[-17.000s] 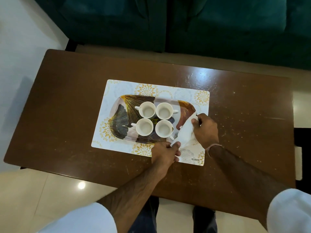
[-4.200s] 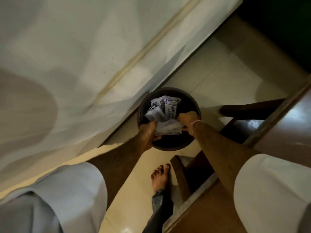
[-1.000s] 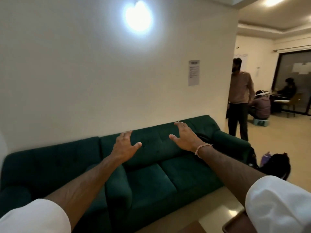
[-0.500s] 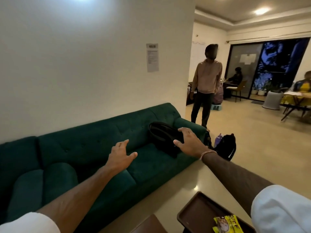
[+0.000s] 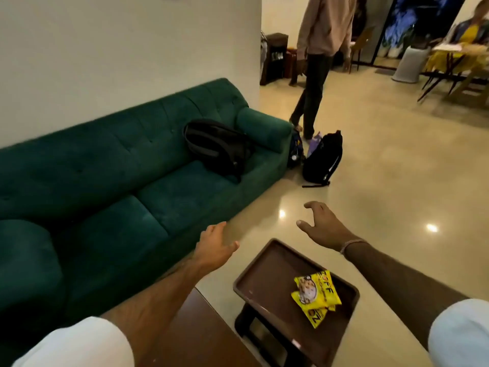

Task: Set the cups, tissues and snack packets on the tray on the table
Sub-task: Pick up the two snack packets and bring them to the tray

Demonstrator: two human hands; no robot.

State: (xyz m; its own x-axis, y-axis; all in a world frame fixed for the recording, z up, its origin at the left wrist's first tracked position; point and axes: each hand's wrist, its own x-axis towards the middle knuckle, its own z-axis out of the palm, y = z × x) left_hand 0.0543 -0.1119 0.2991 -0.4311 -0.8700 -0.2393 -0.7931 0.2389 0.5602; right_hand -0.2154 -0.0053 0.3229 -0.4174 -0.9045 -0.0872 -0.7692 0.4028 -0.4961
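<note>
Yellow snack packets (image 5: 315, 296) lie in a small pile on a low brown side table with a raised rim (image 5: 267, 271), at the lower right of the head view. My left hand (image 5: 214, 247) hangs in the air to the left of that table, fingers apart, holding nothing. My right hand (image 5: 321, 225) hovers above the table's far corner, fingers spread and curled, empty. The cups, the tissues and the tray are out of view.
A corner of the brown coffee table (image 5: 195, 337) shows at the bottom. A green sofa (image 5: 111, 186) with a black bag (image 5: 219, 147) fills the left. A black backpack (image 5: 322, 160) stands on the floor, a person (image 5: 320, 62) beyond it.
My view has swung down and to the right. The side table with the yellow packets has come into fuller view. Both empty hands have dropped toward it.
</note>
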